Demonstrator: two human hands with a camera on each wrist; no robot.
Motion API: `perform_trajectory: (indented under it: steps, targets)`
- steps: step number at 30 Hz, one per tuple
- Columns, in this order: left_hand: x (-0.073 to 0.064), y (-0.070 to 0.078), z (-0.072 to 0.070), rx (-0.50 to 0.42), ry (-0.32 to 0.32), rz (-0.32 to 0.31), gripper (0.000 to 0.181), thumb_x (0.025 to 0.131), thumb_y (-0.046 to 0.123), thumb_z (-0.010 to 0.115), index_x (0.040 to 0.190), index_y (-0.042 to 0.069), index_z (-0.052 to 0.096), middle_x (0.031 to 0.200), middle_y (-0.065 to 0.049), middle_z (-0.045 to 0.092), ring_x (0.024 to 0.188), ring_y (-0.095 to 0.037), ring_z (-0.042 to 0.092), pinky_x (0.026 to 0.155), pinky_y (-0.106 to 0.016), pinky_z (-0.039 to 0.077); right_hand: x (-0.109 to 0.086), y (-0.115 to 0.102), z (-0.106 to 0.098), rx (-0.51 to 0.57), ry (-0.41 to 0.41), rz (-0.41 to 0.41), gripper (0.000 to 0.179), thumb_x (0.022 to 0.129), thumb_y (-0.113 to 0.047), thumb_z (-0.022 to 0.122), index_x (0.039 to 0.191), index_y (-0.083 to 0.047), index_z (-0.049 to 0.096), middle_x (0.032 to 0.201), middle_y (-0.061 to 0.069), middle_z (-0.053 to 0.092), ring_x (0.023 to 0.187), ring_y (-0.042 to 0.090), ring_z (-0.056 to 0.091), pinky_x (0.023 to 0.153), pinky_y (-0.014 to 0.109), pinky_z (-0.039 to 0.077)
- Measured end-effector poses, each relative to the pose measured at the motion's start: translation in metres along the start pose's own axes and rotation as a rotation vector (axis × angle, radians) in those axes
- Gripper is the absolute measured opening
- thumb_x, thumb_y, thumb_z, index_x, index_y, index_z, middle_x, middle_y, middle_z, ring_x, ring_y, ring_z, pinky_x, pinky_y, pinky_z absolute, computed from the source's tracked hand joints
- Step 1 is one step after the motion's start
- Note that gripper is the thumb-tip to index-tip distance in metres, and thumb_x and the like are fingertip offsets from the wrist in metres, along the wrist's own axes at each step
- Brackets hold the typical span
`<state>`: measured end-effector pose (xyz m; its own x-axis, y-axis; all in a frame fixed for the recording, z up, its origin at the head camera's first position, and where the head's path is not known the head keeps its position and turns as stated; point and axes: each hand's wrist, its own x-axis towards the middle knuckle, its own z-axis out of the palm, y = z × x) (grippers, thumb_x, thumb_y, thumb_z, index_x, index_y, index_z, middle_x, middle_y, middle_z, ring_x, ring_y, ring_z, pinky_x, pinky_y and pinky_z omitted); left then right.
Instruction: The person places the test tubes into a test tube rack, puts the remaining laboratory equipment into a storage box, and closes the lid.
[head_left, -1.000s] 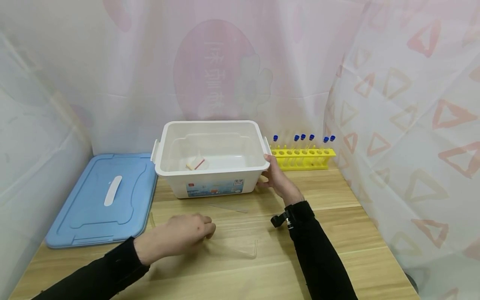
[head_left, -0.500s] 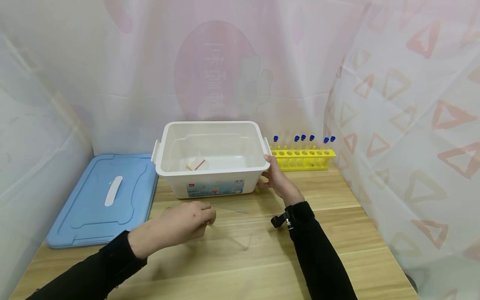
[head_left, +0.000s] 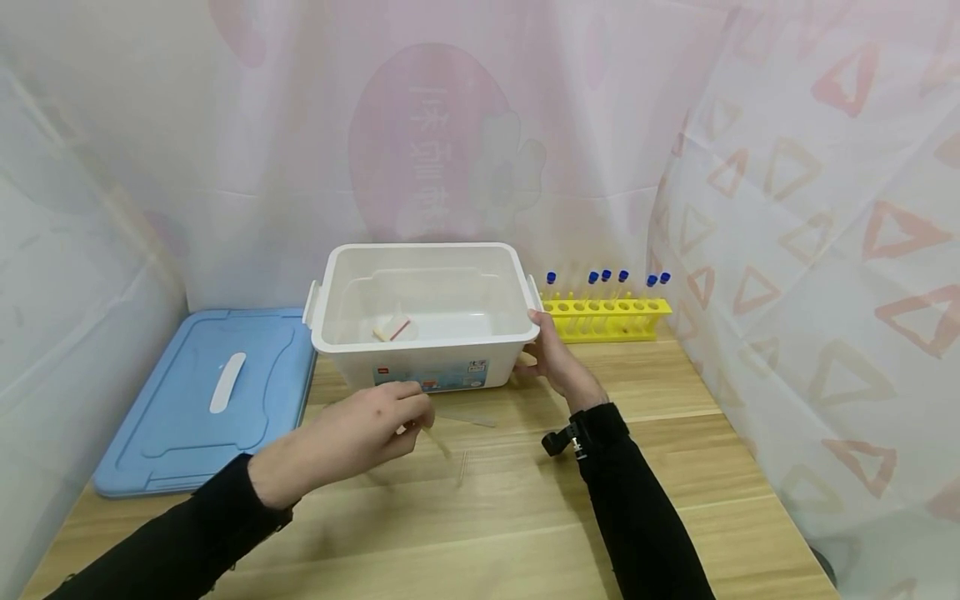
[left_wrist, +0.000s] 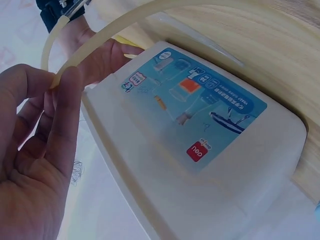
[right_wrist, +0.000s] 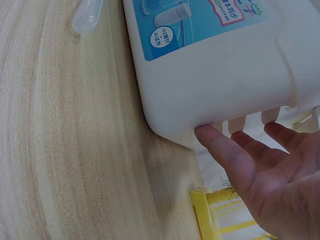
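Note:
My left hand pinches a beige rubber tube between thumb and fingertips, in front of the white storage box. A thin glass tube is fitted to one end of the rubber tube. In the head view, the thin glass piece hangs at or just above the tabletop; which, I cannot tell. My right hand touches the box's right end with extended fingers, below its handle. Inside the box lies a small pale item with a red stripe.
A blue lid lies left of the box. At its right stands a yellow test tube rack holding several blue-capped tubes. A clear plastic dropper lies on the wooden table before the box. Curtains surround the table.
My left hand has risen slightly towards the box with the rubber tube, and the glass piece has swung left. The right hand and box have stayed put.

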<state>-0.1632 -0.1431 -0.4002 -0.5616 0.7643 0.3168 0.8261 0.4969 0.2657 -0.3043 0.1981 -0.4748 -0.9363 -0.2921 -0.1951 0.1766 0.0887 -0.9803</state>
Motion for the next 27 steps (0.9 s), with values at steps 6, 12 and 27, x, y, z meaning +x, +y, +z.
perform_trajectory:
  steps: [6, 12, 27]
  targets:
    - [0.001, 0.000, -0.010, -0.029, 0.056, -0.019, 0.024, 0.100, -0.006, 0.082, 0.110, 0.015, 0.077, 0.107, 0.007, 0.072, 0.091, -0.005, 0.069, 0.077, -0.021, 0.063, 0.000, 0.000, 0.001, -0.001, -0.002, -0.001, 0.092, 0.111, -0.074, 0.027, 0.190, -0.030, 0.009, 0.194, 0.023, 0.022, 0.177, 0.056, 0.032, 0.128, 0.088, 0.043]
    - [0.005, -0.001, -0.021, -0.052, 0.153, 0.004, 0.027, 0.100, -0.007, 0.084, 0.110, 0.017, 0.079, 0.108, 0.008, 0.074, 0.090, -0.002, 0.070, 0.077, -0.021, 0.064, 0.000, 0.001, 0.000, 0.000, 0.000, -0.009, 0.092, 0.110, -0.073, 0.026, 0.190, -0.028, 0.012, 0.192, 0.024, 0.025, 0.177, 0.055, 0.033, 0.128, 0.088, 0.044]
    - [0.022, 0.003, -0.060, -0.007, 0.286, 0.028, 0.031, 0.097, -0.012, 0.083, 0.108, 0.016, 0.078, 0.108, 0.005, 0.073, 0.092, -0.007, 0.073, 0.077, -0.024, 0.069, 0.000, 0.002, 0.000, 0.000, -0.011, -0.021, 0.088, 0.112, -0.071, 0.025, 0.189, -0.029, 0.016, 0.192, 0.025, 0.026, 0.177, 0.055, 0.033, 0.127, 0.089, 0.044]
